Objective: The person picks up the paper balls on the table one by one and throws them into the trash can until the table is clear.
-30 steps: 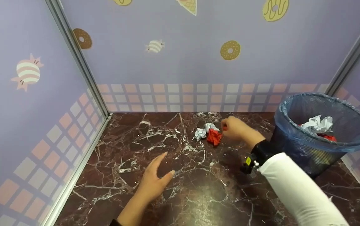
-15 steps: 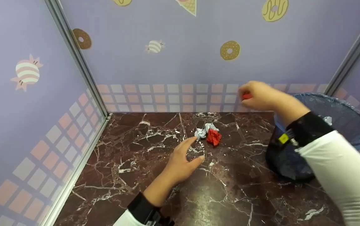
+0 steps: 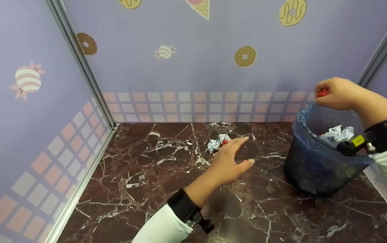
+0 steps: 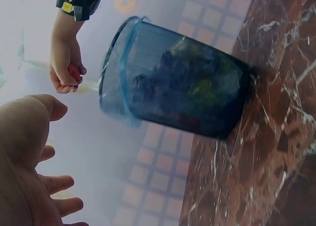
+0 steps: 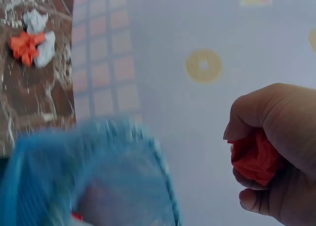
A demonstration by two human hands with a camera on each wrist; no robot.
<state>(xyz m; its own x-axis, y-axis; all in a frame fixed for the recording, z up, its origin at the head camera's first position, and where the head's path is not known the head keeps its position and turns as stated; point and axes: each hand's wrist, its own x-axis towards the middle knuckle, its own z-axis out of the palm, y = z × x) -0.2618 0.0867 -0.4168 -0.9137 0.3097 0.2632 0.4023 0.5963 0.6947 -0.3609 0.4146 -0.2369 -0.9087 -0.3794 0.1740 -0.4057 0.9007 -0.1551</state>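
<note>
My right hand grips a crumpled red paper ball above the rim of the blue mesh waste bin; the same red ball peeks out of the fist. The bin holds white and red crumpled paper. My left hand hovers open over the marble table, fingers spread, just in front of a white paper ball and a red one lying together, the red one mostly hidden behind the fingers in the head view.
Lilac walls with doughnut and sweet prints close the table on three sides, with metal corner posts. The bin stands at the table's right side, close to the right wall.
My right hand has carried the red paper ball up and rightwards from the table to above the bin. My left hand has reached forward towards the two paper balls.
</note>
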